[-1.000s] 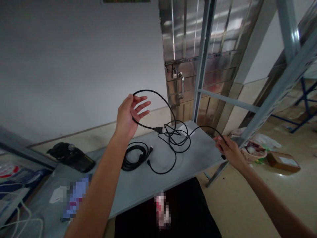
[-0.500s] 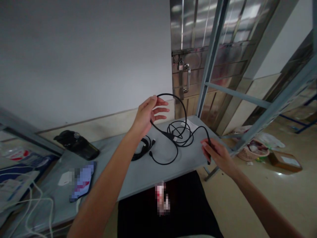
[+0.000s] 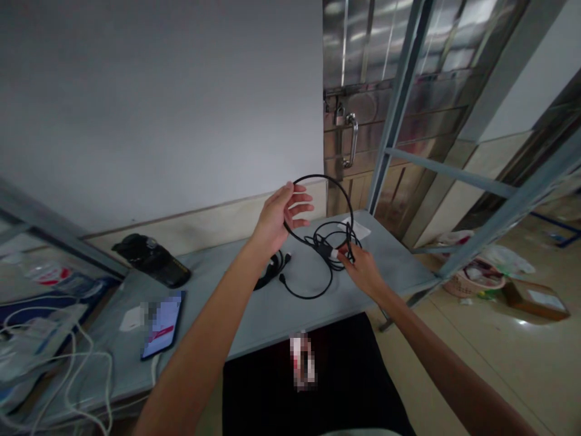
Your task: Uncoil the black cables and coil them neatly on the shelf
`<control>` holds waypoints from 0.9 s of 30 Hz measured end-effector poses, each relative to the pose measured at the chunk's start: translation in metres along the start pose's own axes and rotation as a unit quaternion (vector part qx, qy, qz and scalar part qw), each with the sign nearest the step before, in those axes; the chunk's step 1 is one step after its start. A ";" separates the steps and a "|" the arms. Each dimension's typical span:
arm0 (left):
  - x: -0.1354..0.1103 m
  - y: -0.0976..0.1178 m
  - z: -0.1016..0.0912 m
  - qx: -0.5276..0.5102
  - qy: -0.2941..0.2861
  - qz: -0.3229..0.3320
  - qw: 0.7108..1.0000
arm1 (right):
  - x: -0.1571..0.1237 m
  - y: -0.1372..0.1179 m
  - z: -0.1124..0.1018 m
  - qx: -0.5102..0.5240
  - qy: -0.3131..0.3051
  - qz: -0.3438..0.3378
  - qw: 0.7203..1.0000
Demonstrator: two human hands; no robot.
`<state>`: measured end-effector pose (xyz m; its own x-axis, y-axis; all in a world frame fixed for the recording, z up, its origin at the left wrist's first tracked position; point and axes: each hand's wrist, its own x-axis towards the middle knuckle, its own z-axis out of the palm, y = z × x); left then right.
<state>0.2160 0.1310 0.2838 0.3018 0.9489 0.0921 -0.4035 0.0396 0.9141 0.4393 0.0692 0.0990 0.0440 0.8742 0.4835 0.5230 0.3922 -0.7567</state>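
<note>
And here's the left hand [image 3: 275,221], fingers [image 3: 302,207] spread wide against a looped thin black rubber cable [image 3: 318,177], while the right hand [image 3: 365,272] pinches that cable narrowly beside its black inline connector [image 3: 324,249], above the grey metal desk [image 3: 385,266]!

A grey metal surface [image 3: 254,330] carried a black pouch [image 3: 151,260], a smartphone [image 3: 162,324] and a white paper slip [image 3: 132,318], with white cords [image 3: 77,369] trailing at lower left. Behind stood a steel door [image 3: 385,115] with a padlock [image 3: 339,115]. A woven basket [image 3: 474,286] and a cardboard parcel [image 3: 535,301] lay on the tiled floor [image 3: 499,363].
</note>
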 end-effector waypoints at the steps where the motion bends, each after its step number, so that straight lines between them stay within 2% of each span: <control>1: 0.004 -0.001 -0.009 -0.028 0.030 -0.012 0.999 | 0.002 -0.003 -0.002 0.010 0.009 -0.010 1.000; 4: 0.016 -0.009 -0.033 -0.113 0.105 -0.050 0.987 | 0.011 -0.016 -0.014 0.050 0.034 -0.022 0.998; 6: 0.021 -0.018 -0.044 -0.143 0.122 -0.068 0.980 | 0.018 -0.028 -0.023 0.073 0.047 -0.019 0.996; 9: 0.025 -0.034 -0.054 -0.139 0.117 -0.085 0.980 | 0.027 -0.045 -0.037 0.134 0.065 0.009 0.989; 12: 0.026 -0.050 -0.061 -0.109 0.105 -0.103 0.983 | 0.034 -0.060 -0.051 0.223 0.086 0.038 0.970; 15: 0.025 -0.059 -0.070 -0.069 0.093 -0.107 0.988 | 0.041 -0.070 -0.068 0.281 0.112 0.028 0.953; 18: 0.023 -0.058 -0.083 -0.035 0.098 -0.081 0.991 | 0.047 -0.077 -0.089 0.310 0.145 0.021 0.939; 23: 0.021 -0.036 -0.118 -0.003 0.145 -0.024 0.989 | 0.051 -0.087 -0.134 0.349 0.215 0.019 0.912; 27: 0.018 -0.024 -0.145 0.006 0.186 -0.006 0.982 | 0.046 -0.097 -0.170 0.391 0.252 0.006 0.885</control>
<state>0.1063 0.1926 0.2066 -0.0321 0.9972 -0.0672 -0.3903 0.0494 0.9193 0.5348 0.0231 0.2695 0.5224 0.7191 0.4582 -0.2215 0.6334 -0.7414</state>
